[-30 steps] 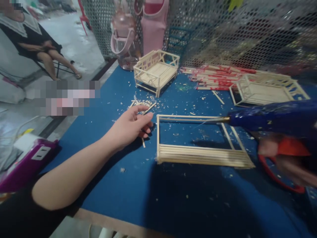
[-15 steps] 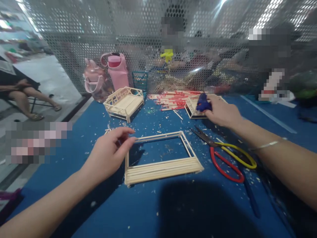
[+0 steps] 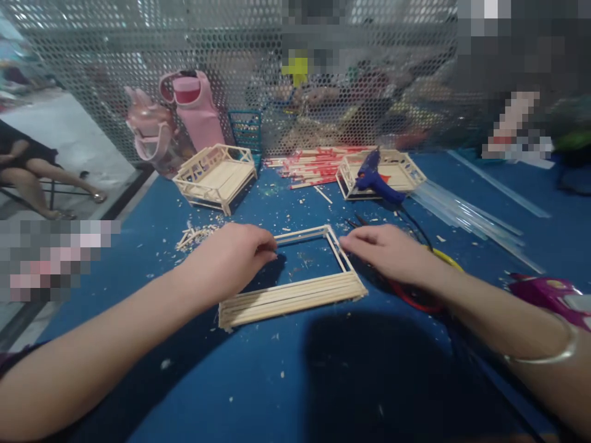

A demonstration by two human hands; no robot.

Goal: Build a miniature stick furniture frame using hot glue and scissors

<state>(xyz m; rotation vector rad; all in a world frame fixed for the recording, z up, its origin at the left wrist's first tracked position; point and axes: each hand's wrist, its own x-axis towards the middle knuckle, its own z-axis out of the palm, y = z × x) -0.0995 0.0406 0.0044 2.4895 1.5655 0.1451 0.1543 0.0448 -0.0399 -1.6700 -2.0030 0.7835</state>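
A rectangular frame of thin wooden sticks (image 3: 295, 300) lies on the blue table, its near part covered by a row of sticks. My left hand (image 3: 235, 252) is over its left side, thumb and fingers curled together at the back rail; what they pinch is hidden. My right hand (image 3: 385, 249) is closed, fingertips beside the frame's right back corner; I cannot make out anything in them. Beneath that hand lie scissors with red and yellow handles (image 3: 446, 258), mostly covered. A blue glue gun (image 3: 376, 178) rests on a small stick-built piece (image 3: 406, 172).
Another stick-built piece with railings (image 3: 221, 178) stands back left, before pink bottles (image 3: 198, 114). Red-tipped sticks (image 3: 314, 166) are piled at the back. Clear glue sticks (image 3: 466, 209) and a purple object (image 3: 549, 295) lie right. A perforated metal panel (image 3: 249, 67) bounds the table.
My right hand has let go of the glue gun and come toward me to the frame's right corner. My left hand has shifted right along the back rail. The view has tilted slightly.
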